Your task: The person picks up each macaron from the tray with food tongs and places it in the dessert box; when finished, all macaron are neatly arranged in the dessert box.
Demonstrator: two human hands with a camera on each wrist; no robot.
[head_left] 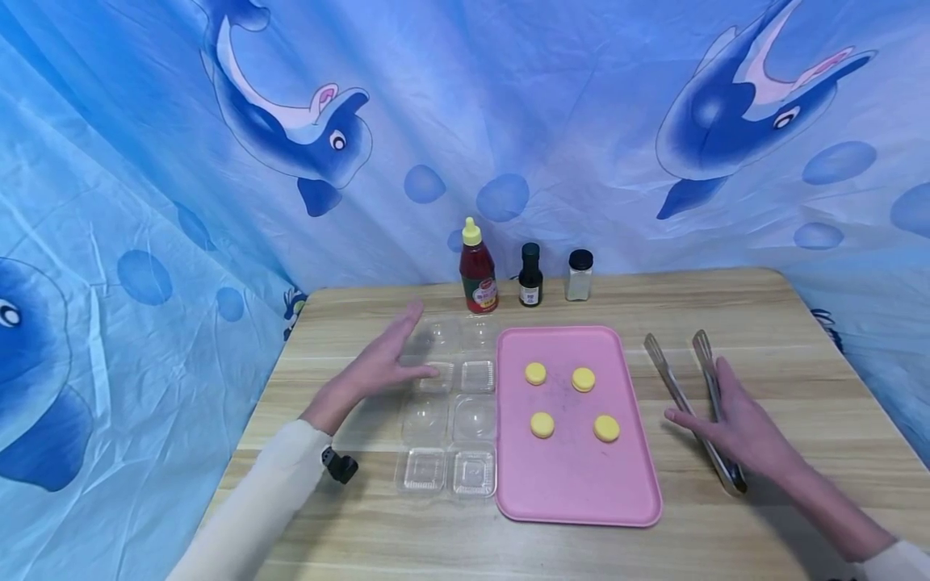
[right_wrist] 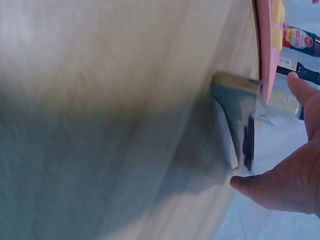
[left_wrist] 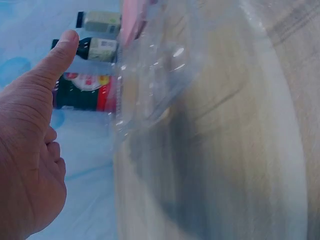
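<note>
My left hand (head_left: 385, 359) hovers at the left side of the clear plastic containers (head_left: 474, 420), fingers extended and holding nothing. In the left wrist view its thumb points toward the bottles. My right hand (head_left: 744, 424) is spread over the metal tongs (head_left: 686, 401), thumb and fingers apart around the two arms; whether it touches them I cannot tell. The tongs lie spread on the table, tips away from me. Between the hands is a pink tray (head_left: 574, 492) bearing several yellow macarons (head_left: 542, 425).
Behind the containers stands a red sauce bottle (head_left: 477, 274) with a yellow cap. Beside it are a small dark bottle (head_left: 530, 278) and a black-lidded jar (head_left: 580, 276). A blue dolphin curtain (head_left: 465, 121) hangs behind the wooden table (head_left: 567, 553).
</note>
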